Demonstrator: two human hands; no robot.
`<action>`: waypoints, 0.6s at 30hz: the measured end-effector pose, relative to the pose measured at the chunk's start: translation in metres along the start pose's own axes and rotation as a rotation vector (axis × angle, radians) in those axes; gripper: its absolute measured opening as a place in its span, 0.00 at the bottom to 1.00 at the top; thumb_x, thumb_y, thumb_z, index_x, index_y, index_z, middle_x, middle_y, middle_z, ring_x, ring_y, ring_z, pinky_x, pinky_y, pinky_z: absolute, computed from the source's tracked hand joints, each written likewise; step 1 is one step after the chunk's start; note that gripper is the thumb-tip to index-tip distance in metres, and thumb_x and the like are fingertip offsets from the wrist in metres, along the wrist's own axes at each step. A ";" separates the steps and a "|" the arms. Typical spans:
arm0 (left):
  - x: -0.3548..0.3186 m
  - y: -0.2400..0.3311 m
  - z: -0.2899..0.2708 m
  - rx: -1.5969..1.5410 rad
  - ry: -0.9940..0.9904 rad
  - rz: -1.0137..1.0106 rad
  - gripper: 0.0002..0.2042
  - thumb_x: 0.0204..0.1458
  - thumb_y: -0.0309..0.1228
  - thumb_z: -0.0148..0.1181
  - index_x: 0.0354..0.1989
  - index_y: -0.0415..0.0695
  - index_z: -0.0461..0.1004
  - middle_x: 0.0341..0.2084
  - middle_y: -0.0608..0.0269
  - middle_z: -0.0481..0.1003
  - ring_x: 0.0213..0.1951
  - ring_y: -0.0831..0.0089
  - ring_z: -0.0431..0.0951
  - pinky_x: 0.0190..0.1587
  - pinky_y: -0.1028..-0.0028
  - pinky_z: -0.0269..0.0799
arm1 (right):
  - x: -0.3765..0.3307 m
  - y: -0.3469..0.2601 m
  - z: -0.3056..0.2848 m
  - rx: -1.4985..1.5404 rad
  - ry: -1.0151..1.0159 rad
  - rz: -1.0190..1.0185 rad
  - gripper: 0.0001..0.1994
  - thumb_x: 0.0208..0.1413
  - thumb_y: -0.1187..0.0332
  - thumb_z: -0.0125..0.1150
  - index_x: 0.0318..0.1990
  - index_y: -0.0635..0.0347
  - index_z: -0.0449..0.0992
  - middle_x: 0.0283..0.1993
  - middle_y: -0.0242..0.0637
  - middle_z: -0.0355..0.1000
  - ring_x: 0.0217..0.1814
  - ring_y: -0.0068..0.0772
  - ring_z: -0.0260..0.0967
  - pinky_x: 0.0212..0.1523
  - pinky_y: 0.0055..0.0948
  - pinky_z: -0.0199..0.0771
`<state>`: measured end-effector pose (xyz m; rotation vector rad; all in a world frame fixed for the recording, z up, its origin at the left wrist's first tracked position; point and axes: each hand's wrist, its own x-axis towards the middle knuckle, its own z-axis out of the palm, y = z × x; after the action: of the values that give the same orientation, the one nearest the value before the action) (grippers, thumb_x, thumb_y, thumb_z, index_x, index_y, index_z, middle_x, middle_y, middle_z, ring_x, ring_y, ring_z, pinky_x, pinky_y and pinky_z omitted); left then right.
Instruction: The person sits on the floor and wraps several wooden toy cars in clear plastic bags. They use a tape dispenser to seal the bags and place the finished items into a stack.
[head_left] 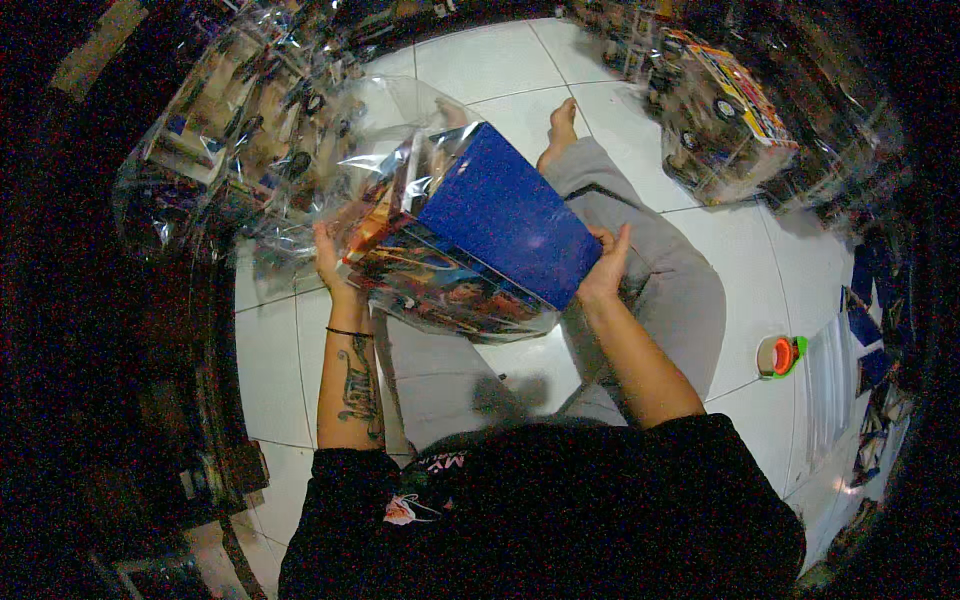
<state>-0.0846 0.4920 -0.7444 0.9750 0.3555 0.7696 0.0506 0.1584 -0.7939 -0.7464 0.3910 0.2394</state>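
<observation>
Over my lap I hold a blue-sided box (505, 215) between both hands. Its blue panel faces up, and colourful printing covers its near side. Clear plastic bag film (385, 105) lies around the box and spreads loosely past its left end. My left hand (330, 265) is closed on the left end, its fingers partly hidden by the film. At the right end, my right hand (606, 270) grips the edge, thumb up along the side and the other fingers mostly out of sight.
Bagged toy vehicles (255, 125) are piled at the far left. Another boxed toy vehicle (725, 120) in clear film stands at the far right. On the tiled floor (745, 250) to my right are a green tape dispenser (780, 356) and clear plastic sheets (830, 390).
</observation>
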 end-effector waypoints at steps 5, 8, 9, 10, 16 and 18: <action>-0.002 -0.006 0.004 0.206 0.126 0.030 0.22 0.60 0.45 0.41 0.49 0.38 0.68 0.43 0.53 0.73 0.41 0.61 0.75 0.48 0.65 0.72 | -0.003 -0.001 -0.001 0.127 0.048 0.084 0.28 0.51 0.35 0.43 0.19 0.50 0.66 0.23 0.33 0.68 0.29 0.32 0.63 0.40 0.33 0.63; -0.002 -0.007 0.009 0.209 -0.010 0.054 0.24 0.60 0.47 0.41 0.52 0.37 0.67 0.44 0.51 0.73 0.42 0.60 0.75 0.48 0.65 0.72 | 0.003 -0.002 -0.001 0.122 0.067 0.008 0.27 0.51 0.36 0.45 0.17 0.48 0.64 0.22 0.31 0.66 0.26 0.30 0.61 0.36 0.30 0.63; -0.001 -0.007 0.011 0.221 0.029 0.040 0.25 0.60 0.47 0.40 0.52 0.37 0.66 0.45 0.52 0.73 0.42 0.60 0.75 0.48 0.64 0.72 | 0.004 -0.004 0.001 0.107 0.075 0.005 0.26 0.52 0.37 0.45 0.16 0.48 0.63 0.21 0.30 0.65 0.25 0.29 0.60 0.36 0.29 0.62; -0.001 -0.007 0.013 0.220 -0.006 0.056 0.26 0.60 0.48 0.40 0.53 0.36 0.66 0.45 0.52 0.72 0.42 0.61 0.75 0.48 0.64 0.72 | 0.004 -0.004 0.004 0.112 0.062 -0.029 0.26 0.52 0.37 0.45 0.16 0.48 0.63 0.21 0.30 0.64 0.26 0.29 0.60 0.36 0.29 0.62; -0.001 -0.004 0.027 0.199 0.031 -0.003 0.29 0.61 0.50 0.37 0.41 0.32 0.74 0.39 0.55 0.76 0.41 0.66 0.75 0.50 0.69 0.68 | 0.001 -0.003 0.009 -0.015 0.088 -0.136 0.25 0.54 0.39 0.43 0.19 0.49 0.64 0.23 0.29 0.62 0.28 0.28 0.59 0.38 0.28 0.59; -0.005 -0.003 0.030 0.133 0.004 -0.017 0.29 0.61 0.50 0.36 0.42 0.33 0.74 0.39 0.55 0.76 0.41 0.65 0.75 0.50 0.68 0.68 | 0.004 0.000 -0.001 0.053 -0.018 -0.112 0.25 0.56 0.40 0.41 0.21 0.51 0.67 0.24 0.31 0.65 0.28 0.31 0.60 0.40 0.30 0.60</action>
<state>-0.0687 0.4695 -0.7307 1.0940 0.4219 0.7398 0.0540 0.1582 -0.7961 -0.7106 0.3356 0.1298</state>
